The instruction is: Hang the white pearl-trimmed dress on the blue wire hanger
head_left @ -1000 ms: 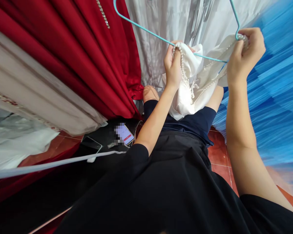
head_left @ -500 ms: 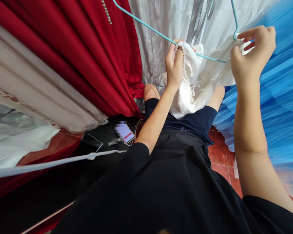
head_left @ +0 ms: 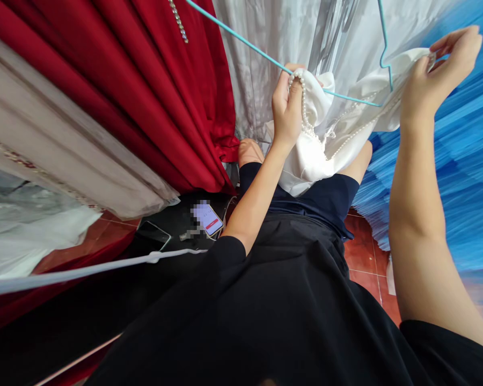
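Observation:
A white garment (head_left: 317, 158) edged with strings of pearl beads hangs between my hands, over my lap. My left hand (head_left: 287, 110) is closed round its beaded edge and the lower bar of a light blue hanger (head_left: 245, 42). My right hand (head_left: 443, 75), raised at the upper right, pinches the far end of the garment between thumb and fingers. The cloth is stretched up toward that hand. The hanger's right corner lies against the cloth, left of my right hand.
Red cloth (head_left: 153, 91) and a pale beaded gown (head_left: 56, 128) hang at the left. Blue tulle (head_left: 467, 198) fills the right side. Lower left, a lit phone (head_left: 210, 219) and a dark phone (head_left: 155, 236) lie on a black surface. A white cord (head_left: 104, 268) crosses below.
My right hand has moved up and to the right, away from the hanger, drawing the garment's end with it. The garment is stretched wider. My left hand has hardly moved.

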